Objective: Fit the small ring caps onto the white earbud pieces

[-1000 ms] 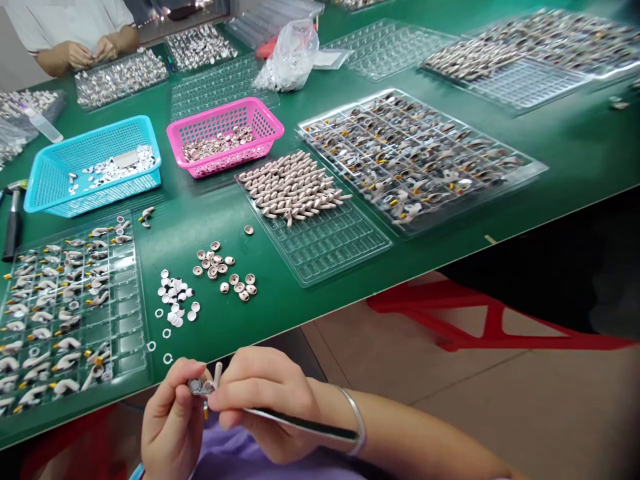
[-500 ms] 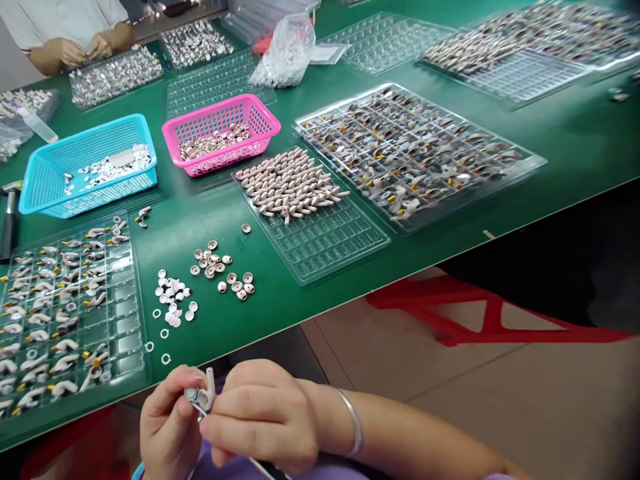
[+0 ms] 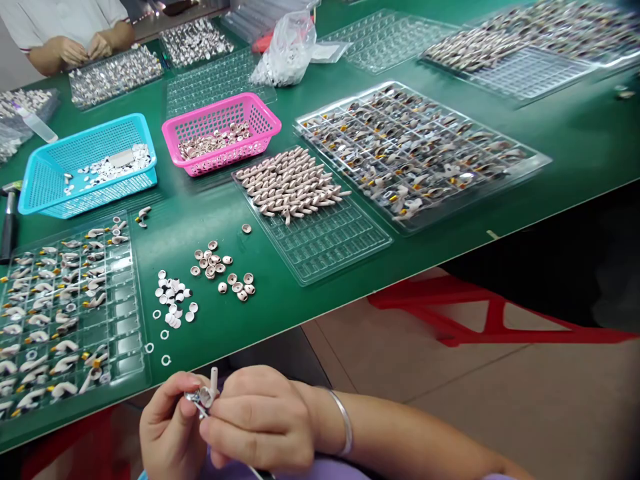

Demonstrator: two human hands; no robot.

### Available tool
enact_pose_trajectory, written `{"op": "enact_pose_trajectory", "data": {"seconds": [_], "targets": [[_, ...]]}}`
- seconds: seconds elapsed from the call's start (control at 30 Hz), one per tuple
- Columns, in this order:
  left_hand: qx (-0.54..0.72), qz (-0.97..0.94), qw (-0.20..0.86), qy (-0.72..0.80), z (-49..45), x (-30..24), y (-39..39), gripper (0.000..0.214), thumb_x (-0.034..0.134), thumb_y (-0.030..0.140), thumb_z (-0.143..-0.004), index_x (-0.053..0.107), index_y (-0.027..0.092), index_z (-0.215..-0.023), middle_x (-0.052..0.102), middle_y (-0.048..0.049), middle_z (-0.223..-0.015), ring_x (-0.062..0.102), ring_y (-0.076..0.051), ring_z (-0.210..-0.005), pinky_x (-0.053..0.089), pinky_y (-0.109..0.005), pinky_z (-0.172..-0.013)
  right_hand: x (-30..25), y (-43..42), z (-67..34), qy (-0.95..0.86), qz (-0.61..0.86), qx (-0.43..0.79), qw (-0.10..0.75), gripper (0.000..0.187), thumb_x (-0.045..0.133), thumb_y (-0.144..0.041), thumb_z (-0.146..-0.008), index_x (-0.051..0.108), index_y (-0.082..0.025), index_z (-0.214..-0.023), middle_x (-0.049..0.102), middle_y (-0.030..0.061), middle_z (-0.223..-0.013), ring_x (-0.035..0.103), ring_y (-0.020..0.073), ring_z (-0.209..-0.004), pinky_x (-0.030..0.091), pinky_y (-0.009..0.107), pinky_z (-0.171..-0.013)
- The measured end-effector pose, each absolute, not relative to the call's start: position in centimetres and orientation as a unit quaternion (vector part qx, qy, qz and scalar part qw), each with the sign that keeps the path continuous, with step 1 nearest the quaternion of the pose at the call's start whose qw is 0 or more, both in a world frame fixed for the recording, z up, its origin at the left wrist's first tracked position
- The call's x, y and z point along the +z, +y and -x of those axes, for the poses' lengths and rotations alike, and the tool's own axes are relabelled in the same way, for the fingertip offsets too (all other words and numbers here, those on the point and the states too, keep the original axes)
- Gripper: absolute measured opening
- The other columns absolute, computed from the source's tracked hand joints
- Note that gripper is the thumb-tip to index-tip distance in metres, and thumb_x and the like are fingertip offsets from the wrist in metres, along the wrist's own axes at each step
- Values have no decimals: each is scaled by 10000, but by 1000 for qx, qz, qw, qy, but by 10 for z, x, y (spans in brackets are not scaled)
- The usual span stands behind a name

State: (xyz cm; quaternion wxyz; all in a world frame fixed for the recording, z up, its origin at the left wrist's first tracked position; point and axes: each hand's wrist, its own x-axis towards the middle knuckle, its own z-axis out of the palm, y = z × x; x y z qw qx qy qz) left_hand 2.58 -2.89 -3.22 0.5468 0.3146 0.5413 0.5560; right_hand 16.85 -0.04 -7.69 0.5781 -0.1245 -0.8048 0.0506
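Low at the front edge of the table, my two hands meet around a beige earbud housing (image 3: 208, 395) with its stem pointing up. My left hand (image 3: 173, 423) pinches it from the left, with a small silvery part (image 3: 192, 396) at the thumb and forefinger. My right hand (image 3: 265, 417) is closed at the housing's right side. A thin metal tool (image 3: 202, 409) runs under the right fingers, its tip at the housing; most of it is hidden by the hand, so its kind is unclear.
On the left lies a clear tray (image 3: 125, 320) of earbud parts. Beige caps (image 3: 215, 260) and white discs (image 3: 173, 297) lie loose beside it. Behind stand a blue basket (image 3: 90, 200) and a pink basket (image 3: 223, 157). More filled trays (image 3: 420, 150) lie right; a person's hands (image 3: 85, 50) work opposite.
The earbud housing has turned slightly, with its stem and opening a little further right. The tool's rear end shows less beneath my right hand, which has shifted slightly left and down.
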Motion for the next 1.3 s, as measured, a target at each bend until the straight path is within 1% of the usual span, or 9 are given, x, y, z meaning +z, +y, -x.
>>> {"op": "enact_pose_trajectory", "data": {"seconds": [0.23, 0.57, 0.63, 0.77, 0.9, 1.0, 1.1, 1.2, 1.3], "targets": [[550, -277, 557, 557, -24, -36, -27, 316, 946, 412, -505, 800, 195, -682, 749, -73, -589, 672, -169, -479, 586, -248, -492, -70, 8, -172, -756, 132, 91, 634, 248, 520, -171, -981, 711, -16, -955, 718, 118, -856, 690, 142, -810, 596, 224, -763], [535, -342, 514, 577, -12, -31, -10, 267, 912, 350, -597, 815, 201, -796, 799, -53, -727, 754, -178, -644, 616, -192, -624, -31, 43, -200, -682, 264, 297, 614, 190, 495, -221, -1019, 645, -134, -941, 713, 63, -794, 655, 129, -740, 556, 247, -705], [519, -390, 485, 585, -7, -31, -5, 248, 882, 338, -651, 814, 206, -849, 808, -52, -779, 763, -182, -682, 620, -198, -661, -16, 80, -210, -741, 325, 215, 547, 161, 518, -183, -1000, 663, -129, -955, 711, 81, -869, 653, 154, -813, 541, 278, -767], [507, -467, 422, 589, -3, -33, 3, 231, 852, 320, -691, 808, 204, -887, 807, -52, -817, 763, -195, -715, 622, -225, -689, 4, 164, -209, -845, 503, 69, 171, 236, 457, -46, -962, 693, -58, -954, 670, 184, -1013, 623, 260, -996, 495, 369, -863], [500, -529, 372, 575, -3, -31, 3, 174, 820, 294, -726, 809, 220, -883, 799, -47, -799, 750, -190, -702, 603, -218, -664, 9, 215, -185, -842, 522, 78, 116, 270, 440, 75, -876, 700, 25, -931, 649, 284, -1074, 612, 333, -1059, 493, 434, -859], [492, -574, 333, 564, 1, -30, -1, 130, 786, 253, -757, 809, 233, -884, 791, -42, -787, 736, -177, -695, 580, -203, -659, 10, 209, -172, -845, 513, 96, 119, 259, 457, 65, -891, 691, 19, -992, 648, 276, -1120, 614, 315, -1086, 496, 425, -883], [492, -610, 295, 547, 9, -33, -5, 129, 766, 209, -771, 810, 233, -889, 781, -45, -806, 724, -175, -719, 564, -199, -669, 8, 164, -171, -870, 437, 161, 159, 200, 532, -95, -972, 665, -113, -1120, 683, 121, -1153, 632, 185, -1077, 493, 294, -933], [496, -647, 267, 514, 14, -37, -8, 181, 741, 159, -790, 798, 246, -939, 765, -37, -857, 716, -175, -765, 562, -205, -687, -4, 101, -180, -805, 253, 463, 272, 303, 651, -231, -931, 603, -124, -1210, 677, 103, -1209, 652, 161, -1075, 524, 252, -908], [479, -703, 229, 474, 14, -38, -10, 261, 694, 93, -823, 766, 249, -1019, 744, -24, -898, 711, -154, -774, 565, -204, -705, -21, 50, -186, -694, 264, 590, 317, 359, 718, -293, -871, 613, -133, -1174, 675, 105, -1158, 650, 182, -1038, 533, 275, -860]]}}
